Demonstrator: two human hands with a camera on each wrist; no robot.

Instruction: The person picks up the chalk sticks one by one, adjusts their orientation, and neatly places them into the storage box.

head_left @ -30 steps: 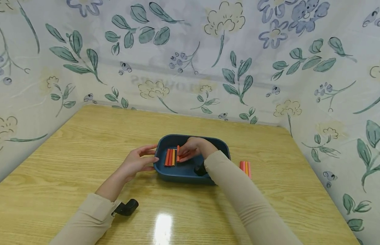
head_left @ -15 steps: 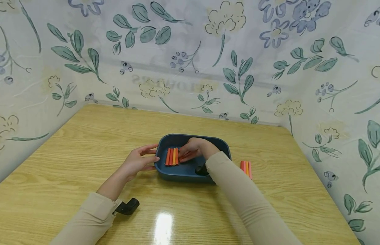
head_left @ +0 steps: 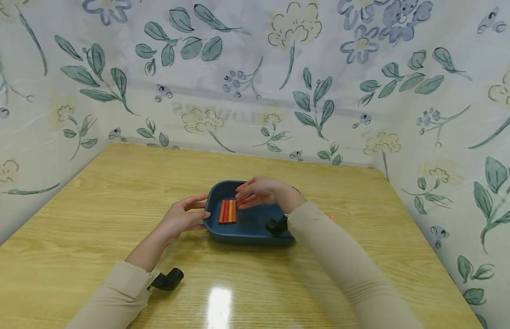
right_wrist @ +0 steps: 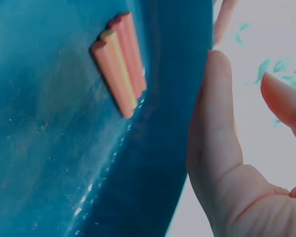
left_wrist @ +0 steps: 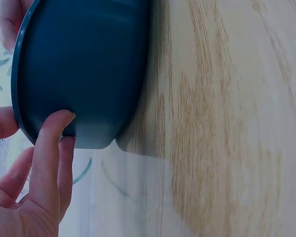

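A dark blue rounded rectangular bin (head_left: 238, 239) stands on the table. My left hand (head_left: 178, 218) holds its left end; in the left wrist view the fingers (left_wrist: 47, 153) press the outer wall while another digit meets the rim. Against the left part of the bin's floor lies a row of several short red and orange sticks (head_left: 227, 212), like chalk or crayons, side by side. My right hand (head_left: 263, 193) hovers over the bin, right of that row, fingers extended and nothing in them. From the right wrist, the sticks (right_wrist: 119, 64) sit apart from the fingers.
To the right of the bin, a few pink and orange sticks (head_left: 331, 217) on the wooden table (head_left: 156, 173) are mostly hidden by my right sleeve (head_left: 333, 249). A floral cloth (head_left: 255, 77) encloses the back and sides.
The last stick came to lie against the row, and the right hand let go of it. That hand has since lifted and moved back from the row. The left hand keeps its hold.
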